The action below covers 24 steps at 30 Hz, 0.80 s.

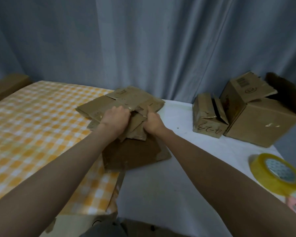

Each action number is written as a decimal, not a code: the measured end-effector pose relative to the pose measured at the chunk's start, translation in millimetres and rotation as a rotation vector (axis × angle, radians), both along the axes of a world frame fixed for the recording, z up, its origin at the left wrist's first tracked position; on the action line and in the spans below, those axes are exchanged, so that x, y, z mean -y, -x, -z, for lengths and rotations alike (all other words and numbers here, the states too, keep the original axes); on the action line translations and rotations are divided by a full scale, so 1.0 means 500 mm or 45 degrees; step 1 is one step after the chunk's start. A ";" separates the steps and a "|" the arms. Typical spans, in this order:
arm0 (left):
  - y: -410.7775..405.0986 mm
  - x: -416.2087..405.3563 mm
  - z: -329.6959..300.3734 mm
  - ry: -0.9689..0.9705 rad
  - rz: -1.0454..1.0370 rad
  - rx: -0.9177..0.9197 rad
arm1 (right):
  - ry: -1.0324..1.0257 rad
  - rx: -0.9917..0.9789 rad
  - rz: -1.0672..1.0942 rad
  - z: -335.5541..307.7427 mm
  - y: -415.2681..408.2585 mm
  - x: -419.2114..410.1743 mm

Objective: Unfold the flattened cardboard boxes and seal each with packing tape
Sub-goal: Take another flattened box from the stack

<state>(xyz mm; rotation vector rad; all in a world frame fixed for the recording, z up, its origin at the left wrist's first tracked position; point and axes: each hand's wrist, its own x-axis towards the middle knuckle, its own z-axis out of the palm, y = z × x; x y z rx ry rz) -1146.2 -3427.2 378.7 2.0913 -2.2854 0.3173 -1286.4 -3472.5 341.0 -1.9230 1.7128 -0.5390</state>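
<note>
You're gripping the flattened box (pixel 135 127) with both hands, left hand (pixel 115 118) and right hand (pixel 151 123) curled on it mid-bench (pixel 186 168), long axis running toward the curtain (top of the stack (pixel 120 103)). Tape roll (pixel 277 171) is sitting far right.

Surface (pixel 186 168): cloth (pixel 32 125) over the left part. Centre: stack of flattened boxes (pixel 126 101), straddling the cloth's right edge; one more flattened box (pixel 135 154) in front of the stack, nearer the person. Left hand (pixel 115 119) and right hand (pixel 151 123) side by side on the stack. Right, far side: small box (pixel 207 122), touching a large box (pixel 261 124) to its right; another box (pixel 243 89) on top of the large one. Right, near edge: tape roll (pixel 277 173). Behind all: curtain (pixel 143 45).
</note>
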 end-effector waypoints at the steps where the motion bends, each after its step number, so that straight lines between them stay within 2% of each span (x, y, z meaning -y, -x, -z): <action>1: -0.004 -0.003 -0.015 0.039 -0.004 -0.043 | 0.015 0.015 0.053 -0.003 -0.001 -0.001; 3: -0.009 -0.018 -0.053 0.141 0.004 -0.122 | 0.058 0.147 0.167 -0.017 -0.008 -0.004; 8: -0.030 -0.060 -0.139 0.425 0.062 -0.324 | 0.099 0.676 0.414 -0.107 -0.029 -0.031; 10: -0.034 -0.081 -0.173 0.510 0.100 -0.401 | 0.128 0.793 0.488 -0.148 -0.021 -0.046; 12: -0.032 -0.108 -0.210 0.566 0.138 -0.500 | 0.177 0.788 0.559 -0.178 -0.002 -0.062; 17: -0.007 -0.183 -0.305 0.717 0.233 -0.668 | 0.342 0.391 0.821 -0.210 0.104 -0.111; 20: 0.022 -0.226 -0.342 0.735 0.261 -0.785 | 0.246 0.278 0.934 -0.206 0.188 -0.154; 22: 0.045 -0.250 -0.356 0.736 0.290 -0.842 | 0.076 0.423 0.916 -0.198 0.238 -0.185; 24: 0.070 -0.269 -0.363 0.726 0.312 -0.881 | -0.133 0.817 0.785 -0.198 0.277 -0.232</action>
